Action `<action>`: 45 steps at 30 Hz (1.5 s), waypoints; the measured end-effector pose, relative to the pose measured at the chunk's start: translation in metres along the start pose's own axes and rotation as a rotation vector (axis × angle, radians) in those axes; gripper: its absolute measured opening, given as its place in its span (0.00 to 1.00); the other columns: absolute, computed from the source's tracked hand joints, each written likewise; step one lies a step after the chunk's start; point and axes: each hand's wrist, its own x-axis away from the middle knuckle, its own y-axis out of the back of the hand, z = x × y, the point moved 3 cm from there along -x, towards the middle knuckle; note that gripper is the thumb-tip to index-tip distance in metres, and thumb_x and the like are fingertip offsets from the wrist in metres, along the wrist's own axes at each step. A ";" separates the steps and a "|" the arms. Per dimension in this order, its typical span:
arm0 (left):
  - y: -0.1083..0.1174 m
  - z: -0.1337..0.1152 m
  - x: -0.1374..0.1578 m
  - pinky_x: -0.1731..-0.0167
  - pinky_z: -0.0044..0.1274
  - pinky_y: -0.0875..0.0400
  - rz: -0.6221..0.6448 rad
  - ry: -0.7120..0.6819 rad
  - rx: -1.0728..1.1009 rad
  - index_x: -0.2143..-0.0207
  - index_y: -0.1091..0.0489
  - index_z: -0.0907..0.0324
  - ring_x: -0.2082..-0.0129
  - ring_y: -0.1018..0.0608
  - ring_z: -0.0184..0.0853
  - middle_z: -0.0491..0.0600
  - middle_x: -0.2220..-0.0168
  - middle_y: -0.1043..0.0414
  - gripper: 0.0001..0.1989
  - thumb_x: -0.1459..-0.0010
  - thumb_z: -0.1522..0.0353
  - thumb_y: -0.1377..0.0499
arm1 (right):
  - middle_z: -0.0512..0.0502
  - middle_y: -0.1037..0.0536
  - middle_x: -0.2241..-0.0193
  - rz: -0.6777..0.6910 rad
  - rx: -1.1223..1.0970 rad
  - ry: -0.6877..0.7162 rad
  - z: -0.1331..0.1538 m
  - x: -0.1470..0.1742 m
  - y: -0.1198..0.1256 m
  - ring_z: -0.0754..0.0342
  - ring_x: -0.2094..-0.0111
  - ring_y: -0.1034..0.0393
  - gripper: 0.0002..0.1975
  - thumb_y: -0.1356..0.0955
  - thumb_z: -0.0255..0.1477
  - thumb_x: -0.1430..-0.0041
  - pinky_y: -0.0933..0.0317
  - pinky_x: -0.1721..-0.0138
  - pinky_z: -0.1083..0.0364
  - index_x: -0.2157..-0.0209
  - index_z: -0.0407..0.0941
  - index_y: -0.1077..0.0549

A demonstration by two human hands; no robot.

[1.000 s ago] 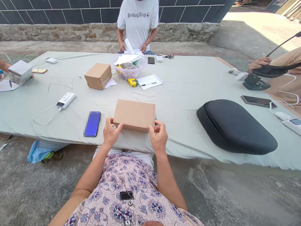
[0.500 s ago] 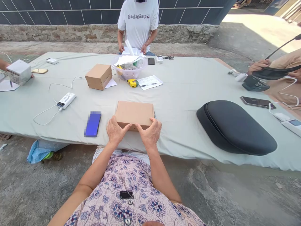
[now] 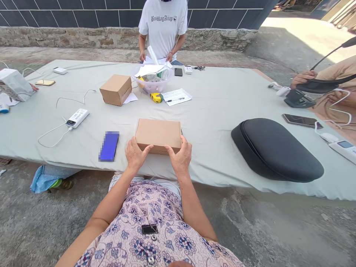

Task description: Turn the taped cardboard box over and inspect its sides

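A closed brown cardboard box (image 3: 158, 132) lies flat on the cloth-covered table in front of me. My left hand (image 3: 135, 152) grips its near left corner, thumb along the front face and fingers around the left side. At the near right corner my right hand (image 3: 179, 152) holds it the same way, its thumb on the front edge. The two thumbs are apart, and parts of the fingers are hidden behind the box sides. Left of the box lies a phone with a blue screen (image 3: 109, 146).
A black cushion-like padded object (image 3: 275, 150) rests on the right. Farther back are another cardboard box (image 3: 116, 90), a plastic basket (image 3: 152, 86), a yellow tape measure (image 3: 156, 97) and a paper with a pen (image 3: 178, 97). A white power bank (image 3: 78, 118) with cable lies left. People stand around the table.
My thumbs have moved apart along the box's front edge, and the right fingers have shifted on its right side. At far left, a white box held by another person has moved left and tilted.
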 end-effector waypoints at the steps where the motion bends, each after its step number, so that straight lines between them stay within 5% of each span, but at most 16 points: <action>1: 0.000 0.002 0.000 0.48 0.43 0.32 0.003 -0.007 0.021 0.42 0.39 0.63 0.47 0.26 0.55 0.65 0.50 0.28 0.43 0.49 0.41 0.39 | 0.35 0.27 0.49 0.010 -0.052 -0.017 -0.004 0.000 0.002 0.41 0.48 0.33 0.34 0.30 0.51 0.44 0.34 0.48 0.41 0.41 0.48 0.35; 9: 0.000 0.009 0.000 0.45 0.43 0.32 0.031 -0.025 0.086 0.42 0.39 0.62 0.43 0.28 0.55 0.65 0.47 0.29 0.39 0.46 0.44 0.38 | 0.37 0.21 0.51 0.015 -0.451 -0.177 -0.035 0.000 0.003 0.46 0.50 0.25 0.25 0.31 0.46 0.42 0.30 0.49 0.45 0.50 0.45 0.27; 17: 0.008 0.009 -0.002 0.42 0.42 0.32 0.045 0.022 0.188 0.35 0.46 0.60 0.39 0.30 0.53 0.65 0.38 0.35 0.41 0.44 0.52 0.36 | 0.40 0.19 0.57 0.008 -0.523 -0.223 -0.029 0.007 0.003 0.48 0.55 0.23 0.23 0.28 0.43 0.47 0.27 0.57 0.49 0.55 0.44 0.27; 21: 0.012 0.009 -0.004 0.36 0.39 0.36 0.030 0.003 0.322 0.29 0.58 0.58 0.30 0.40 0.46 0.62 0.29 0.49 0.39 0.37 0.60 0.43 | 0.43 0.20 0.61 0.130 -0.452 -0.138 -0.008 0.021 0.001 0.50 0.60 0.23 0.21 0.28 0.40 0.45 0.27 0.64 0.52 0.52 0.46 0.27; 25: 0.006 0.006 0.002 0.31 0.43 0.48 0.061 -0.021 0.312 0.29 0.54 0.57 0.25 0.59 0.46 0.58 0.26 0.59 0.34 0.34 0.62 0.48 | 0.43 0.21 0.61 0.216 -0.383 0.054 0.016 0.033 -0.007 0.51 0.59 0.24 0.17 0.32 0.35 0.38 0.25 0.61 0.52 0.49 0.46 0.26; 30: -0.005 -0.001 0.013 0.33 0.41 0.40 0.266 -0.142 0.382 0.31 0.46 0.52 0.26 0.53 0.43 0.55 0.28 0.49 0.29 0.32 0.56 0.50 | 0.40 0.20 0.55 0.321 -0.328 0.289 0.039 0.043 -0.023 0.50 0.55 0.23 0.17 0.38 0.30 0.33 0.25 0.58 0.51 0.45 0.47 0.28; 33: -0.003 0.000 0.012 0.36 0.41 0.37 0.286 -0.144 0.394 0.32 0.44 0.53 0.26 0.52 0.46 0.57 0.28 0.51 0.32 0.35 0.51 0.47 | 0.41 0.19 0.56 0.358 -0.305 0.346 0.041 0.040 -0.023 0.51 0.58 0.23 0.16 0.38 0.30 0.32 0.26 0.61 0.52 0.47 0.48 0.27; 36: 0.001 0.000 0.010 0.38 0.43 0.33 0.283 -0.133 0.366 0.33 0.42 0.51 0.27 0.50 0.51 0.58 0.27 0.56 0.37 0.41 0.48 0.40 | 0.43 0.19 0.61 0.192 -0.196 0.317 0.032 0.024 -0.013 0.49 0.60 0.24 0.12 0.36 0.35 0.32 0.28 0.55 0.48 0.51 0.48 0.25; 40: -0.001 -0.004 0.010 0.41 0.42 0.30 0.282 -0.154 0.353 0.33 0.45 0.50 0.27 0.48 0.52 0.60 0.27 0.55 0.42 0.45 0.49 0.36 | 0.33 0.29 0.43 -0.040 0.005 0.219 0.016 0.000 -0.007 0.38 0.39 0.36 0.31 0.32 0.48 0.39 0.40 0.40 0.35 0.40 0.47 0.35; 42: -0.004 -0.004 0.011 0.42 0.41 0.29 0.279 -0.154 0.359 0.33 0.45 0.51 0.27 0.48 0.51 0.60 0.27 0.55 0.40 0.43 0.50 0.37 | 0.30 0.39 0.36 0.012 0.037 0.173 0.011 -0.007 -0.016 0.35 0.33 0.46 0.42 0.32 0.53 0.42 0.44 0.38 0.33 0.34 0.46 0.44; 45: -0.007 -0.001 0.010 0.43 0.39 0.27 0.306 -0.155 0.405 0.33 0.44 0.50 0.27 0.48 0.50 0.59 0.27 0.56 0.37 0.40 0.53 0.38 | 0.29 0.39 0.36 0.110 0.001 0.117 0.007 -0.009 -0.029 0.35 0.34 0.45 0.49 0.31 0.57 0.46 0.43 0.38 0.35 0.32 0.46 0.49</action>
